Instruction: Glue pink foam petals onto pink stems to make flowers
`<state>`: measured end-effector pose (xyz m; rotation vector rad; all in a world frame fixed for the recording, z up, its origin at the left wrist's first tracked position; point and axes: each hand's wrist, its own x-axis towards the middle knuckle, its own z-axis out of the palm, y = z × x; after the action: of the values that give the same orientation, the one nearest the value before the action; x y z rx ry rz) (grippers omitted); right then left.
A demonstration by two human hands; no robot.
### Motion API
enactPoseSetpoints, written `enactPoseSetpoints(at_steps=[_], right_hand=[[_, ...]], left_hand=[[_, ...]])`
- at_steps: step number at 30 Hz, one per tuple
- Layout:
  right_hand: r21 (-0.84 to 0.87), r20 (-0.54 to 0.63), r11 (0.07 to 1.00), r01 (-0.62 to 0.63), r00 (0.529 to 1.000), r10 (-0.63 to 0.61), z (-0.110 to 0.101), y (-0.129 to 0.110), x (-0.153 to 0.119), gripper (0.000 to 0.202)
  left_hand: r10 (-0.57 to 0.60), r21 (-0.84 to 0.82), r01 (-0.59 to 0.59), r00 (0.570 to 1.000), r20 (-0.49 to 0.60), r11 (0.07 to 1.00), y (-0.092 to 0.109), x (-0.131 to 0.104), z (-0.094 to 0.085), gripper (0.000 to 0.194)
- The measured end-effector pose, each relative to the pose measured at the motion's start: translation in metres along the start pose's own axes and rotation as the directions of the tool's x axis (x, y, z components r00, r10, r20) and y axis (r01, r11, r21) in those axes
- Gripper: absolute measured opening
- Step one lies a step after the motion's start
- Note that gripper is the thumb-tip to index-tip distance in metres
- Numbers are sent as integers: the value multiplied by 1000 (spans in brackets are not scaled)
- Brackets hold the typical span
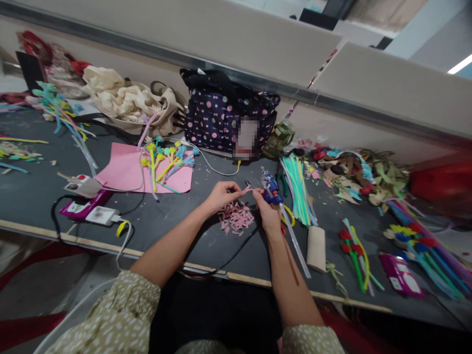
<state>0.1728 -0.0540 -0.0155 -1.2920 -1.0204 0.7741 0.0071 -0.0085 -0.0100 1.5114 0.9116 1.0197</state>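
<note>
My left hand (224,195) is closed in a pinch on a small pink piece (248,189), held above the table. My right hand (268,209) is closed too, its thumb and finger meeting the other end of that piece. Below them lies a loose pile of small pink pieces (236,219). Right beside my right hand is a blue glue gun (272,189) with a long clear glue stick (295,241) sticking out towards me. I cannot tell whether the hand touches the gun.
Pipe-cleaner flowers (158,162) lie on a pink sheet (120,164) to the left, near a purple power strip (85,206). Behind stands a dark dotted bag (210,115). Rightwards are a pipe-cleaner bundle (296,189), a beige block (316,248) and red flowers (352,248). Cables cross the table.
</note>
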Motion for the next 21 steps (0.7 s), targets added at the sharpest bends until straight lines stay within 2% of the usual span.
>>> enactPoseSetpoints(at_steps=[4,8,14,18,21], right_hand=[[49,-14,999,-12,1000,13,1,0,-1,31],[17,7,1000,-6,1000,5,0,4,-1,33],[-36,38,998,-47,998,48,-1,2,-2,35],[-93,136,995,-27,990,39,-4,-2,-5,36],[-90,219,993,-71,972,89,-6,-3,-7,40]], left_hand=[[-19,-155,8,997,-72,988,3,2,-2,31],[-92,-302,66,993,-74,951,2,4,-4,35],[-226,-410,177,971,-75,895,0,6,-6,42],[-263,-464,191,960,-94,865,-1,6,-8,39],[-280,-480,188,951,-127,857,-1,7,-9,38]])
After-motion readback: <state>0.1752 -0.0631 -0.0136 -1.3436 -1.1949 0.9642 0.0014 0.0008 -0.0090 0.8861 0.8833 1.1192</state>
